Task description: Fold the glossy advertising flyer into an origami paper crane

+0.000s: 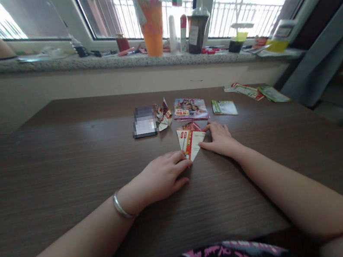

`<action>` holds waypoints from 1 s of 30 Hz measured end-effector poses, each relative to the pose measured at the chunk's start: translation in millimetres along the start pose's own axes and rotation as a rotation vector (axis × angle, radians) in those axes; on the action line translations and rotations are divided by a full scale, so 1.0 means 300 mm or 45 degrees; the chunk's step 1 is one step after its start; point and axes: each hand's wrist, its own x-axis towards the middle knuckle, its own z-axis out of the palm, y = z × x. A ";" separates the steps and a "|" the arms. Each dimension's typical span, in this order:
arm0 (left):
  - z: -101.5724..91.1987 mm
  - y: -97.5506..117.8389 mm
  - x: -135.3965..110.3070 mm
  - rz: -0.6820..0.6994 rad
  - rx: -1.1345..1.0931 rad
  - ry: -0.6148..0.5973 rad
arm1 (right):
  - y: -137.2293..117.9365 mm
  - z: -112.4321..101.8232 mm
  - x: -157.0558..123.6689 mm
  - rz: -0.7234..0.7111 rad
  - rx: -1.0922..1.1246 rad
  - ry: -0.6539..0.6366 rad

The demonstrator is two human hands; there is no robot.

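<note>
A folded paper leaflet (190, 143) lies on the desk (49, 166) in front of the person, a little right of the middle, its narrow point facing near and its wide end far. It is cream-white with a red and orange band running down it, and a crinkled, multicoloured flap shows at its far end. The left hand (166, 175) lies palm down, its fingertips on the left edge by the near point and its thumb apart from them. The right hand (219, 138) touches the right edge, thumb and forefinger spread apart from each other. The hands are apart, one on either side of the leaflet. A silver bangle (121, 206) circles the left wrist.

Just beyond the leaflet is a stack of glossy flyers (190, 108) printed with people and a price. Left of it stands another folded paper piece (165, 117), beside a rectangular item (144, 122) blurred by pixelation. To the right lie a small green-and-white pile of papers (224, 108), then, farther right, a red-and-green paper strip (246, 91) and a green leaflet (273, 94).

Beyond the desk, a speckled stone windowsill (62, 64) bears an orange tumbler (153, 26) and a dark drink cup (196, 32) to its right. A grey curtain (321, 59) hangs at the far right.
</note>
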 end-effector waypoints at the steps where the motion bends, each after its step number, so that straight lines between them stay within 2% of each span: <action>1: 0.000 0.000 0.001 -0.002 0.001 -0.007 | -0.001 -0.001 0.002 0.009 -0.010 -0.009; 21: -0.011 0.006 0.004 -0.020 -0.007 -0.030 | -0.014 -0.020 0.026 0.166 -0.020 -0.087; 30: -0.007 0.006 0.000 -0.028 -0.003 -0.026 | 0.001 -0.018 0.034 0.170 0.007 -0.060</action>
